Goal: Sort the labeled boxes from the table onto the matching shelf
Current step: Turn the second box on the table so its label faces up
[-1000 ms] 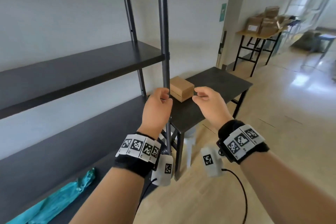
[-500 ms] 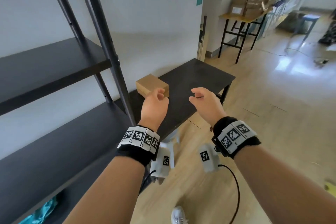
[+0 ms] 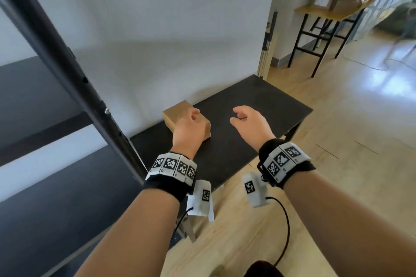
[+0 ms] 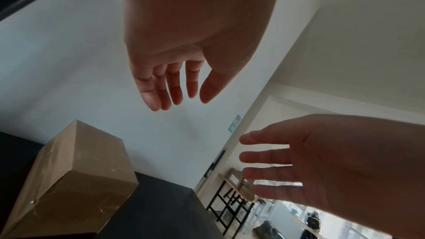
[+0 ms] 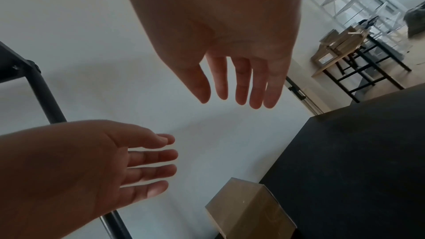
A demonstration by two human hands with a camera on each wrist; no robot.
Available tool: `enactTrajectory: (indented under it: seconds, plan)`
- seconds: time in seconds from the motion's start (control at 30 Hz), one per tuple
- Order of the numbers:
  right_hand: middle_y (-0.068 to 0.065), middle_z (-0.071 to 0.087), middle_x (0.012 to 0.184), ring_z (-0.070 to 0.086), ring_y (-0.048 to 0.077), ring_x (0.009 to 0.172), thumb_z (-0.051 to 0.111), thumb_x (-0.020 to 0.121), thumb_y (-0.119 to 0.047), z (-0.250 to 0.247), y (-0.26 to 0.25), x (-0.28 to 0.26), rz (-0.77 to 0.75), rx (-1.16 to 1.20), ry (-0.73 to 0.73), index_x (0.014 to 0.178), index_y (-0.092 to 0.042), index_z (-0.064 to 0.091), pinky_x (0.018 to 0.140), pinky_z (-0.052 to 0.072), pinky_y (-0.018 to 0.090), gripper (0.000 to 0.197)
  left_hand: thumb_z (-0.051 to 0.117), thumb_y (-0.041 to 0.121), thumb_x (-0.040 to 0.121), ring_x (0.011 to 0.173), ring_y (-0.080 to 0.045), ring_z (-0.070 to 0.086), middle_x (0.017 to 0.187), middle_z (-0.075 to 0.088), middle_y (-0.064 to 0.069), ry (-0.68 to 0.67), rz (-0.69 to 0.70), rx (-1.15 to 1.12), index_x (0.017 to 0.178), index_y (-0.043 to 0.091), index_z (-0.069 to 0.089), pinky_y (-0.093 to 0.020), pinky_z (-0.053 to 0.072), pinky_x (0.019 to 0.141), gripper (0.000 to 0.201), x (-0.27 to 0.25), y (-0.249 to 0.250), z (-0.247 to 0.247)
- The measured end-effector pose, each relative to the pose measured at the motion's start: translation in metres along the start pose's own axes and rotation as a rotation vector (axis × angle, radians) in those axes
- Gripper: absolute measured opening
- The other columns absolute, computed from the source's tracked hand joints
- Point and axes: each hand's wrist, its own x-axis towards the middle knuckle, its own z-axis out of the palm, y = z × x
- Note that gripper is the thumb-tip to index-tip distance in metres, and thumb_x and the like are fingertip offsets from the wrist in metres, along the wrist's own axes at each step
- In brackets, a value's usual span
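Note:
One brown cardboard box (image 3: 176,111) lies on the black table (image 3: 265,105), at its left end close to the wall. No label shows on it. My left hand (image 3: 188,129) hovers just above the box's near end, fingers straight and empty, apart from the box (image 4: 76,170) in the left wrist view. My right hand (image 3: 246,125) hangs over the table to the right of the box, fingers relaxed and holding nothing. The right wrist view shows its fingers (image 5: 241,86) spread above the box (image 5: 248,206). The black shelf unit (image 3: 56,186) stands to the left.
A black shelf post (image 3: 74,69) slants up just left of my left arm. A second table (image 3: 326,13) with stacked cardboard boxes stands at the far right by the doorway. Wooden floor lies to the right of the black table.
Both hands have moved away from the shelf post and out over the table. My left hand now hovers above the box. The box has not moved.

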Motion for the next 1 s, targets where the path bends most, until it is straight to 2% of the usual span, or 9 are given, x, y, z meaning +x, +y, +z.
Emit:
enactTrajectory:
  seconds: [0.2,0.37,0.43,0.5,0.57,0.67,0.77,0.9,1.0]
  plan:
    - [0.006,0.055,0.137,0.056,0.021,0.120,0.055,0.096,-0.025,0.018,0.007,0.081,-0.038,-0.047,-0.190,0.141,-0.019,0.050,0.094,0.043,0.029,0.045,0.053,0.019,0.095,0.114,-0.022,0.059,0.134,0.057,-0.005,0.105,-0.143,0.063,0.136,0.018,0.053,-0.035,0.051,0.092,0.041,0.048,-0.024,0.019]
    - [0.006,0.053,0.141,0.052,0.021,0.127,0.054,0.097,-0.025,0.034,0.024,0.141,-0.074,-0.115,-0.395,0.144,-0.019,0.046,0.098,0.041,0.031,0.048,0.050,0.014,0.097,0.121,-0.025,0.057,0.142,0.052,-0.011,0.158,-0.322,0.075,0.142,0.011,0.049,-0.026,0.044,0.084,0.045,0.078,-0.038,0.043]
    - [0.006,0.052,0.143,0.052,0.022,0.129,0.053,0.097,-0.025,0.040,0.032,0.161,-0.093,-0.152,-0.458,0.145,-0.018,0.045,0.100,0.041,0.032,0.049,0.048,0.013,0.097,0.107,-0.020,0.062,0.137,0.056,-0.009,0.161,-0.391,0.062,0.141,0.010,0.052,-0.020,0.043,0.075,0.044,0.089,-0.047,0.053]
    - [0.007,0.052,0.144,0.052,0.023,0.129,0.053,0.097,-0.025,0.047,0.040,0.179,-0.104,-0.194,-0.516,0.146,-0.017,0.043,0.100,0.041,0.033,0.051,0.047,0.012,0.097,0.077,-0.006,0.055,0.118,0.057,-0.003,0.181,-0.450,0.052,0.125,0.016,0.060,-0.017,0.036,0.059,0.032,0.097,-0.056,0.062]
    - [0.007,0.052,0.145,0.051,0.024,0.130,0.053,0.097,-0.025,0.055,0.048,0.192,-0.099,-0.223,-0.576,0.147,-0.016,0.042,0.101,0.041,0.034,0.052,0.045,0.011,0.100,0.084,-0.009,0.056,0.118,0.052,-0.007,0.180,-0.512,0.054,0.125,0.010,0.058,-0.018,0.034,0.067,0.029,0.101,-0.062,0.071]
    - [0.007,0.052,0.144,0.052,0.024,0.128,0.053,0.097,-0.026,0.069,0.056,0.206,-0.098,-0.265,-0.650,0.149,-0.016,0.040,0.100,0.041,0.033,0.055,0.043,0.015,0.102,0.131,-0.031,0.048,0.147,0.046,-0.016,0.188,-0.589,0.063,0.144,0.000,0.041,-0.028,0.036,0.090,0.045,0.107,-0.067,0.081]
    - [0.007,0.055,0.141,0.054,0.024,0.126,0.050,0.097,-0.024,0.082,0.059,0.215,-0.099,-0.291,-0.717,0.151,-0.016,0.036,0.096,0.041,0.031,0.056,0.043,0.017,0.103,0.127,-0.031,0.051,0.143,0.049,-0.016,0.184,-0.639,0.050,0.144,0.002,0.040,-0.032,0.038,0.090,0.044,0.111,-0.075,0.091]
    - [0.006,0.062,0.128,0.059,0.028,0.116,0.043,0.089,-0.011,0.095,0.065,0.218,-0.127,-0.304,-0.775,0.140,-0.018,0.049,0.089,0.046,0.033,0.051,0.043,0.021,0.103,0.109,-0.024,0.059,0.134,0.058,-0.007,0.232,-0.624,-0.006,0.148,0.014,0.041,-0.029,0.042,0.085,0.046,0.111,-0.083,0.103]
    - [0.004,0.064,0.119,0.062,0.024,0.103,0.043,0.085,-0.009,0.097,0.069,0.215,-0.110,-0.280,-0.774,0.138,-0.018,0.050,0.077,0.045,0.031,0.054,0.042,0.025,0.102,0.120,-0.023,0.058,0.139,0.059,-0.006,0.307,-0.629,-0.079,0.150,0.017,0.043,-0.035,0.047,0.099,0.048,0.106,-0.087,0.110]
